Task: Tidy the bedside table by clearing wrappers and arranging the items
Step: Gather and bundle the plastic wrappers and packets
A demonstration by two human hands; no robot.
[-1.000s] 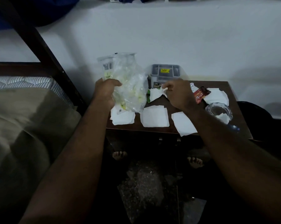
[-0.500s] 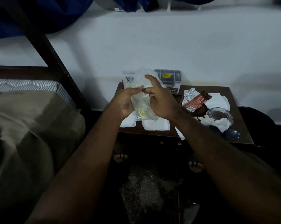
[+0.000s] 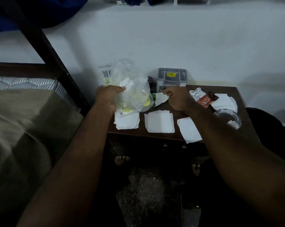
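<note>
The left hand grips a clear plastic bag with curled fingers, holding it up over the left end of the surface. The right hand pinches a white-and-green wrapper just beside the bag, in front of a grey box. White paper sheets lie along the front edge, and a red wrapper lies to the right.

box label unreadable, glass dish perhaps half-hidden
</note>
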